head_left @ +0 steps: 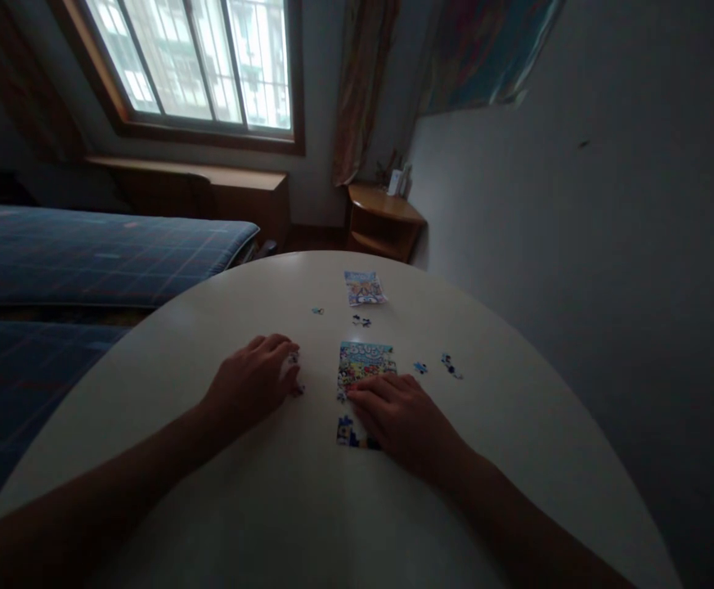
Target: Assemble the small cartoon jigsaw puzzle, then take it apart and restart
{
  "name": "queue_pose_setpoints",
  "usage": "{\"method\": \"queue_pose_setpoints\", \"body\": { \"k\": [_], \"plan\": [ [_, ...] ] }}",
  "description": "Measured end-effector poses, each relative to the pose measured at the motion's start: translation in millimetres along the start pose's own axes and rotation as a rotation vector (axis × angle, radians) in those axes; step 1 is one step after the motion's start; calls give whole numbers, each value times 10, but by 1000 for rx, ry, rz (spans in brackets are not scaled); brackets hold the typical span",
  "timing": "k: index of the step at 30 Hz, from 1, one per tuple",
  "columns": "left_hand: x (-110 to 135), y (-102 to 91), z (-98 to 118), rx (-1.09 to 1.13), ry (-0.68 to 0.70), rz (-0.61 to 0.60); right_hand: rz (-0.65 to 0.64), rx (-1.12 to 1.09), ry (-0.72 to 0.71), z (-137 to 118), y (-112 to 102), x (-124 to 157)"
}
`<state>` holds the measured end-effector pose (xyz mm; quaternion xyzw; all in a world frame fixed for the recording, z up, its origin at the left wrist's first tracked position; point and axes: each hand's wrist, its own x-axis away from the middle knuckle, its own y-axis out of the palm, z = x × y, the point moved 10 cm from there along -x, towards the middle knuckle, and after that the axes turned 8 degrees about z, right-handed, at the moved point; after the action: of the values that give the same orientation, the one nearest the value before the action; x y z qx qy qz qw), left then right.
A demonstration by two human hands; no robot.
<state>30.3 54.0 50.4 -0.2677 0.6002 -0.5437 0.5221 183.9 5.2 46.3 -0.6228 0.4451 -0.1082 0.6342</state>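
Note:
A jigsaw puzzle lies partly assembled on the white table, with a colourful top part and a dark blue bottom part. My right hand rests over its right and middle area. Its fingers are pressed together, fingertips down on a puzzle piece at the left edge of the gap; the hand hides part of the puzzle. To the left, my left hand lies on the table, thumb and fingers apart, around a few loose puzzle pieces. Whether it touches them is hard to see.
More loose pieces lie right of the puzzle, farther right, and beyond it. A printed picture sheet lies toward the far edge of the round table. A bed stands left, a wall right.

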Motion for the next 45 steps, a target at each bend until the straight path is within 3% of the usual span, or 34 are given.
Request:
{"method": "queue_pose_setpoints", "body": {
  "k": [4,13,20,32,38,45],
  "plan": [
    [-40,141,-146,39,-19,-77,21,-42,4,32,-10,43],
    [-153,322,-363,247,-41,-105,25,-83,28,43,-27,83],
    [-156,340,-219,352,43,-148,18,-85,44,45,-31,83],
    [-145,283,-266,286,-28,-102,32,-92,67,76,-51,94],
    [-114,243,-125,378,-17,-105,20,-103,72,95,-25,109],
    [61,135,347,582,58,-74,8,-113,56,55,-49,96]
  ]
}}
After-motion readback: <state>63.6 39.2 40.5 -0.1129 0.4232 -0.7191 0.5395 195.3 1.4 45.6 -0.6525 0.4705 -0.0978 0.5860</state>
